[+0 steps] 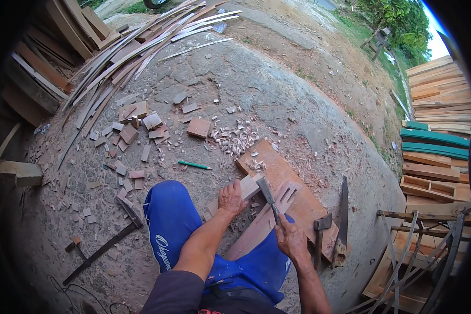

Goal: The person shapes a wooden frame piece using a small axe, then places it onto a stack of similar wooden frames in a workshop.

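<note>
My left hand (232, 198) is closed around a pale wooden piece (250, 186), whose end rests over a reddish-brown board (269, 157) on the ground. My right hand (292, 239) grips a chisel (267, 193) by its handle, below the blade. The chisel's wide edge points away from me and meets or lies right beside the end of the held piece; I cannot tell which. Between my legs, a paler plank (261, 224) with narrow slots slants up onto the board. Curled shavings (256, 165) lie near the held end.
A hatchet (322, 225) and a handsaw (343, 220) lie right of my right hand. A green pencil (194, 165), wood offcuts (128, 133) and a large black tool (104, 251) are on the ground to the left. Long thin strips (136, 52) are heaped at the far left; stacked timber (439, 99) stands right.
</note>
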The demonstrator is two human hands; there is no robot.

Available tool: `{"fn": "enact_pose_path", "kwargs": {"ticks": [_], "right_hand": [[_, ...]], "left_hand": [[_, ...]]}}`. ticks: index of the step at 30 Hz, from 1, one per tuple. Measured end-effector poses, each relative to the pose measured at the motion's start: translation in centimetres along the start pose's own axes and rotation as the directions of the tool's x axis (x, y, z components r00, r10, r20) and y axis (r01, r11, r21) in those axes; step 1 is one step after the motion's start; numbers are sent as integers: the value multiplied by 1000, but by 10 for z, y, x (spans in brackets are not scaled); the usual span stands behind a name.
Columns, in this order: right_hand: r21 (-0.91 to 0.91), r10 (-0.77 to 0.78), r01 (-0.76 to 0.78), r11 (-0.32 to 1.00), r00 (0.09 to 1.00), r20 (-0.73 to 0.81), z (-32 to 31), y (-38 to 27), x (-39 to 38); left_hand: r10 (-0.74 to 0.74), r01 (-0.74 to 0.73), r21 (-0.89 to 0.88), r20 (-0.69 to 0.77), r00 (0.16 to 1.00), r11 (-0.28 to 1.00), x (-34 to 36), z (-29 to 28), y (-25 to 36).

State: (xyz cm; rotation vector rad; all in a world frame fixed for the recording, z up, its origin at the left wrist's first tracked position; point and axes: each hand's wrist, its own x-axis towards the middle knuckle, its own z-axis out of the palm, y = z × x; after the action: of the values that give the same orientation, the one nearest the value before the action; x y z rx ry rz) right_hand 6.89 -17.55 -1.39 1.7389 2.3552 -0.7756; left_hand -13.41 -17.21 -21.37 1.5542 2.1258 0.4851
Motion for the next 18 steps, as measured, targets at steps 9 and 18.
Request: {"fn": "enact_pose_path", "kwargs": {"ticks": [9, 18], "right_hand": [[-3, -25, 25, 1000, 999, 34, 6, 23, 10], [205, -73, 79, 976, 997, -39, 9, 27, 34]], "left_hand": [[-7, 7, 5, 13, 1000, 1000, -1, 3, 1], [-48, 48, 19, 16, 999, 999, -2, -7, 10]]}}
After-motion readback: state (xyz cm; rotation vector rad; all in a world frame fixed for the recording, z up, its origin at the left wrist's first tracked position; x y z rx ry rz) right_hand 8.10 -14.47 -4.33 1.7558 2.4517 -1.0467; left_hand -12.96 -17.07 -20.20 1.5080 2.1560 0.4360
